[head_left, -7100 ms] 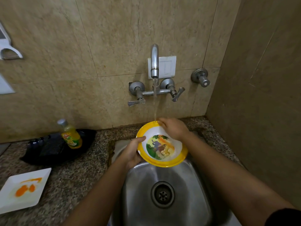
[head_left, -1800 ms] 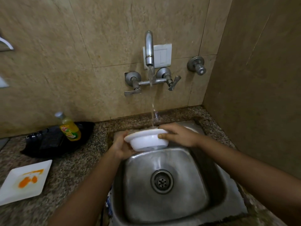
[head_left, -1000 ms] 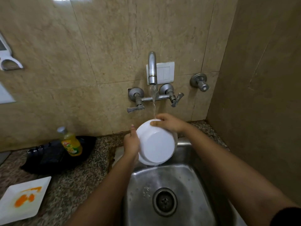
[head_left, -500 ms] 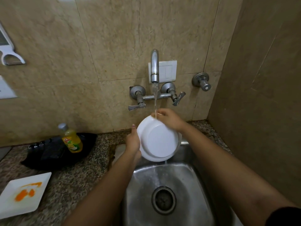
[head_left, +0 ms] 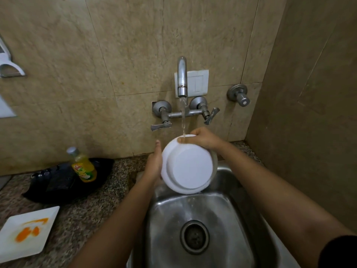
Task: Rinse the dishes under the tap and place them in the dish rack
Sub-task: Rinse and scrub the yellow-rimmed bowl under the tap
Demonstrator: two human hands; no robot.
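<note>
I hold a round bowl (head_left: pixel 190 167) over the steel sink (head_left: pixel 166 225), tilted so its plain white underside faces me. Water runs from the tap (head_left: pixel 182 76) onto its top rim. My right hand (head_left: pixel 202 138) grips that top rim, thumb laid on the white back. My left hand (head_left: pixel 153 163) holds the bowl's left edge; its fingers are hidden behind the bowl. The bowl's inside is hidden. A white square plate (head_left: pixel 27 231) smeared with orange sauce lies on the counter at the lower left.
A yellow dish-soap bottle (head_left: pixel 82 165) stands on a black tray-like thing (head_left: pixel 63 182) on the granite counter left of the sink. Two tap levers (head_left: pixel 161 126) stick out of the tiled wall. A side wall closes off the right. No dish rack is in view.
The bowl was turned from picture side up to white underside facing me. Over the last second it stays under the running water and has shifted only slightly.
</note>
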